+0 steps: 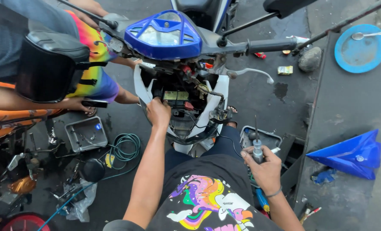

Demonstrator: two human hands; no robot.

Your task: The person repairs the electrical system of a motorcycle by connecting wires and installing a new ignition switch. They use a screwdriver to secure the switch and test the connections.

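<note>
Black shirt point(207, 188) with a rainbow cartoon print nearest, low in the view. Just right of it, right hand point(265, 167) with fingers wrapped tight round a screwdriver point(257, 147), grey handle in the fist, thin shaft pointing up, clear of the scooter. Farther out, left hand point(158, 112) reaching into the opened front of the scooter point(179, 90), fingers curled down among the wiring; whether gripping anything, cannot tell. Just beyond the knuckles, a small battery point(176, 96) with a yellowish label, seated in the cavity between white fairing panels. Above that, blue instrument cover point(164, 34) and handlebar with black grip point(265, 45). Left on the ground, grey metal tray point(87, 134) and coiled green hose point(126, 147). Right, loose blue fairing piece point(353, 155) on a dark platform; farther back, blue plate point(360, 42) with a spoon.
</note>
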